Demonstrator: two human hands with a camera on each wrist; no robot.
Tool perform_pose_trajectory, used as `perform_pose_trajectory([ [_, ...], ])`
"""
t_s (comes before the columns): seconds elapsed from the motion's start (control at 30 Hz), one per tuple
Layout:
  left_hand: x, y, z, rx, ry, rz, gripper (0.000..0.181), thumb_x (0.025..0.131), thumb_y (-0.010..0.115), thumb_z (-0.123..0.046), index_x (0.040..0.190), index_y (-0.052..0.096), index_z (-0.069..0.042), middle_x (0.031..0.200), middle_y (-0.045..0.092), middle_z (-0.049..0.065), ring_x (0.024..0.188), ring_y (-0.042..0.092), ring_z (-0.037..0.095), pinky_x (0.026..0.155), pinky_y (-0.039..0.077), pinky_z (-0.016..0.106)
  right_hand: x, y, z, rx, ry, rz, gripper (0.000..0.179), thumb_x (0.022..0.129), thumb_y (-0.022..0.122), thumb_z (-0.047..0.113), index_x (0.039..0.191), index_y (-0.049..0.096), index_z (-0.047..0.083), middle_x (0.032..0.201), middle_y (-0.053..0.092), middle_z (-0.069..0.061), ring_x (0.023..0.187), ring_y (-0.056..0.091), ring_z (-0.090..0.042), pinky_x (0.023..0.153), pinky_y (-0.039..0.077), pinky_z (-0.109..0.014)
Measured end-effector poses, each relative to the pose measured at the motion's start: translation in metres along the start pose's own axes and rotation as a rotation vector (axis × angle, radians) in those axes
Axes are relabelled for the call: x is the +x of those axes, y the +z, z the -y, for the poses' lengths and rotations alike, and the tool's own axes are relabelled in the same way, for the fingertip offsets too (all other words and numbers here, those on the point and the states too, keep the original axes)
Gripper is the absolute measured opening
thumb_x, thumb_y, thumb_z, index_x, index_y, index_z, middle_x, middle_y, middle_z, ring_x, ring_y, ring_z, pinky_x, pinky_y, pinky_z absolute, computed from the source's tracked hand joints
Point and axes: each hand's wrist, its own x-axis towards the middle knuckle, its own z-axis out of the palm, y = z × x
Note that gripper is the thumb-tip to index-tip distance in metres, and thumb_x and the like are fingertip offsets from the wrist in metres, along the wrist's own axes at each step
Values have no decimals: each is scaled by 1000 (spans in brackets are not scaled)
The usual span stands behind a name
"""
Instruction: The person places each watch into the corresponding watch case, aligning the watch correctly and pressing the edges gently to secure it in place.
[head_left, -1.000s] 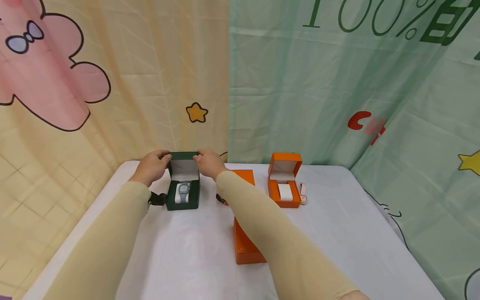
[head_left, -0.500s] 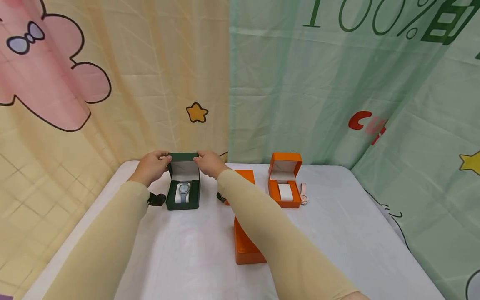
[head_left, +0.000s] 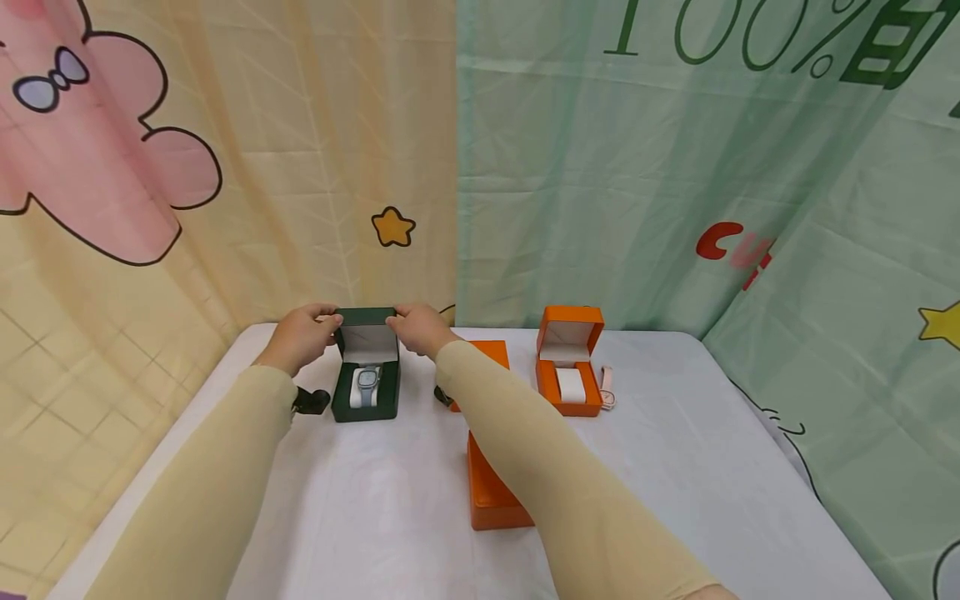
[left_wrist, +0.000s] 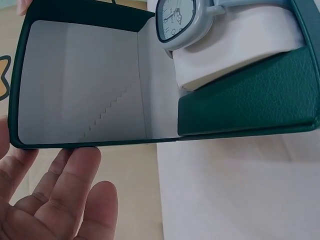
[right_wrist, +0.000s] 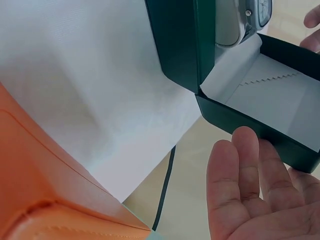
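A green watch box (head_left: 385,392) stands at the far left of the table with its lid (head_left: 367,316) raised. Inside, a pale blue-grey wristwatch (head_left: 367,380) is wrapped round a white cushion (left_wrist: 240,50). My left hand (head_left: 300,333) pinches the lid's left upper corner between thumb and fingers. On the opposite corner, my right hand (head_left: 422,328) holds the lid in the same way. In both wrist views some fingers lie along or just beside the lid's sides, fairly straight. The watch stays untouched by either hand.
Right of centre stands an orange watch box (head_left: 570,321), lid up, holding a bare white cushion (head_left: 571,385). A pink-strapped watch (head_left: 607,392) lies beside it. Two more orange boxes, one nearer (head_left: 498,504) and one farther (head_left: 491,350), are partly hidden by my right arm. Curtains (head_left: 525,208) hang behind the table.
The lid's top edge and both hands sit very slightly lower than before. The grip on the lid and everything else look the same.
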Motion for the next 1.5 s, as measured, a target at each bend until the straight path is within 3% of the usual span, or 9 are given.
perform_pose_trajectory([
  [0.2, -2, 0, -1, -13, 3, -4, 57, 113, 43, -35, 160, 40, -3, 153, 52, 30, 130, 64, 44, 106, 55, 55, -1, 0, 0, 18, 15, 3, 55, 111, 52, 37, 163, 41, 24, 62, 43, 2, 56, 43, -13, 58, 42, -28],
  [0.83, -6, -1, 2, -48, 2, 5, 58, 112, 45, -34, 160, 39, -1, 152, 53, 31, 130, 64, 44, 107, 55, 56, -10, -1, 1, 21, 8, -2, 55, 110, 56, 37, 162, 44, 24, 79, 54, -2, 81, 60, -18, 69, 51, -29],
  [1.2, -7, 0, 5, -72, 7, 22, 59, 112, 45, -35, 160, 39, -1, 152, 53, 31, 131, 64, 44, 108, 54, 56, -16, -1, 0, 22, -16, -8, 54, 110, 56, 34, 162, 44, 22, 68, 48, 1, 68, 51, -15, 64, 47, -27],
  [1.5, -9, 0, 6, -85, 13, 23, 59, 112, 46, -36, 160, 38, -1, 154, 51, 30, 132, 63, 45, 109, 53, 56, -12, 0, -3, 1, -20, -3, 56, 109, 58, 36, 162, 44, 23, 66, 49, 2, 71, 55, -15, 69, 51, -28],
])
